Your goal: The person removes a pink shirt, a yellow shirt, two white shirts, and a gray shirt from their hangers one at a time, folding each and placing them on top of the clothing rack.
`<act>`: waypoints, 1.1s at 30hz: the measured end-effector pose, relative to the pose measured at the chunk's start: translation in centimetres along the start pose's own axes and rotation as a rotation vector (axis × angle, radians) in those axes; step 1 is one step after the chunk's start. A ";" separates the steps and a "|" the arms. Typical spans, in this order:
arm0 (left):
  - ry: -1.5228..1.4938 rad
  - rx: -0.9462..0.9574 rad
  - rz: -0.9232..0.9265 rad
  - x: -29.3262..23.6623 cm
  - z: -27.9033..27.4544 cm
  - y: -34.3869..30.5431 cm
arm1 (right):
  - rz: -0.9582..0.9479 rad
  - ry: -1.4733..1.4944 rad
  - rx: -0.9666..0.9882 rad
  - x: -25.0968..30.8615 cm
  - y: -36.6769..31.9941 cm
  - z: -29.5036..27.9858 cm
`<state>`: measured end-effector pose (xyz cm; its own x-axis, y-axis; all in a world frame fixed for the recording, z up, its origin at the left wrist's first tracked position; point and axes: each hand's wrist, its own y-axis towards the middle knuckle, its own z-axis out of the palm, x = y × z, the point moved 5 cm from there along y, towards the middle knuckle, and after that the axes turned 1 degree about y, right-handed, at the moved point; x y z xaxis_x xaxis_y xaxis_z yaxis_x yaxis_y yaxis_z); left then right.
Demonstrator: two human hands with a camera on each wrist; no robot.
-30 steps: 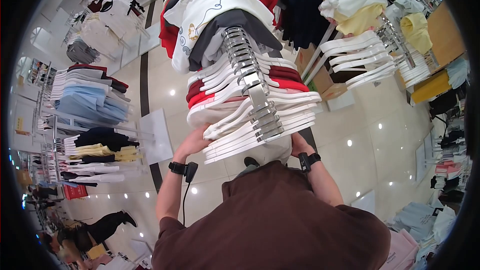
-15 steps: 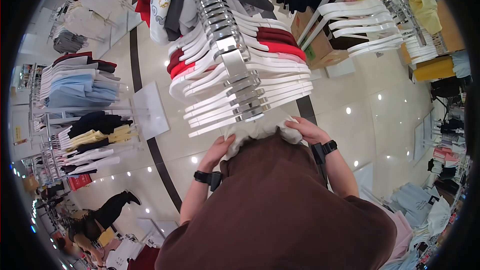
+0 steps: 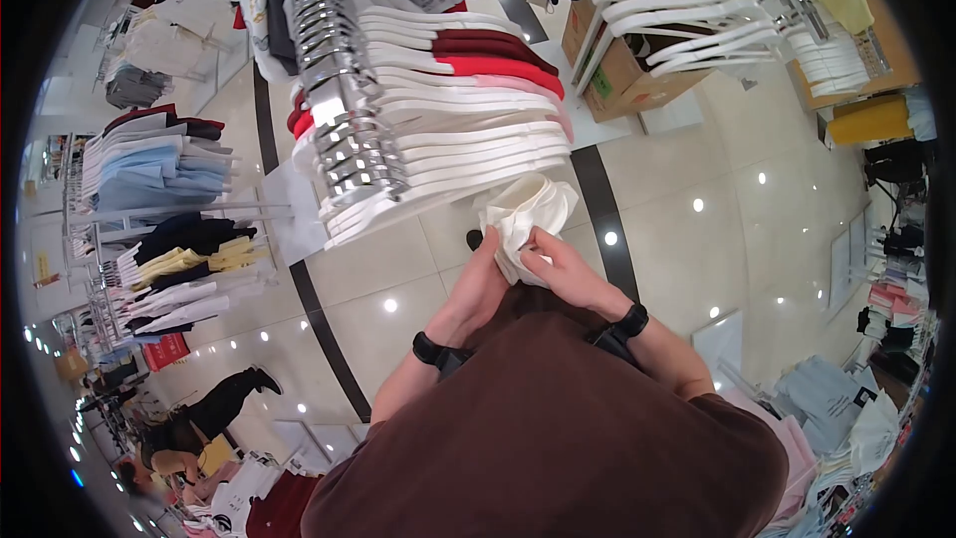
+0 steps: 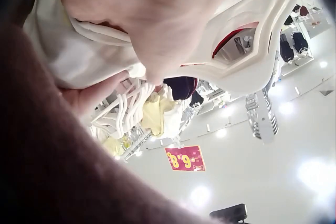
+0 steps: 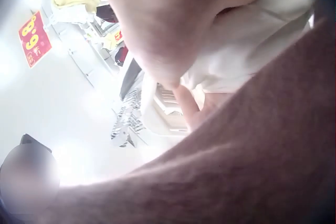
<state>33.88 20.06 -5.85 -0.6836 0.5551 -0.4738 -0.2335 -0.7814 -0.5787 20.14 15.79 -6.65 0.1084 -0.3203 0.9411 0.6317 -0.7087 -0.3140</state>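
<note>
A cream-white cloth garment (image 3: 528,214) is bunched up in front of the chest in the head view. The left hand (image 3: 478,284) grips its left side, and the right hand (image 3: 568,274) pinches its near right edge, the two hands close together. Folds of the same pale cloth (image 4: 89,50) lie beside the left hand (image 4: 152,14) in the left wrist view. In the right wrist view the right hand (image 5: 173,24) has the cloth (image 5: 231,56) next to it; most fingertips are hidden there.
White hangers (image 3: 468,154) with red and white garments hang on a metal rail just ahead and left. More hangers (image 3: 687,10) and a cardboard box (image 3: 637,80) stand at the upper right. Racks of clothes (image 3: 159,179) line the left side; another person (image 3: 189,428) is at lower left.
Both hands have left the hanger rack's near end and come together, gathering the white cloth between them. In the head view the rack has shifted left and up.
</note>
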 end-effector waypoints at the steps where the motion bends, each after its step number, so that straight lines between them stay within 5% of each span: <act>1: 0.006 0.001 -0.004 0.7 0.4 0.1 | -0.003 0.026 -0.005 -0.3 -0.4 -0.5; 3: 0.337 0.027 0.106 1.5 1.2 0.3 | -0.010 0.056 -0.012 -0.3 -1.4 -1.4; 9: 0.113 -0.042 0.072 4.3 3.4 1.3 | 0.024 0.180 0.101 0.1 -4.4 -4.3; 16: 0.526 -0.057 0.172 1.3 3.0 1.1 | -0.167 0.089 -0.295 1.6 -9.1 -13.9; 19: 0.800 0.103 0.128 -2.3 2.0 -1.0 | -0.289 0.179 -0.415 5.2 -11.5 -17.4; 23: 0.569 0.576 -0.013 -2.3 1.6 -4.1 | -0.439 0.376 -0.454 7.5 -10.9 -18.8; 25: 0.371 0.878 -0.144 -1.3 6.1 -4.3 | -0.446 0.392 -0.535 8.2 -8.4 -17.5; 28: 0.198 0.931 -0.147 1.1 9.6 -3.1 | -0.461 0.373 -0.450 9.9 -5.5 -12.3; 30: 0.068 0.943 -0.151 1.7 10.0 -3.4 | -0.332 0.507 -0.275 9.5 -4.4 -8.8; 33: 0.149 0.445 -0.042 1.0 9.9 -3.5 | -0.261 0.828 -0.107 8.3 -5.4 -6.7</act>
<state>27.16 20.49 2.29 -0.5683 0.5984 -0.5648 -0.5548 -0.7856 -0.2740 12.50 12.74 2.00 -0.6481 -0.4641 0.6038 0.4788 -0.8649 -0.1508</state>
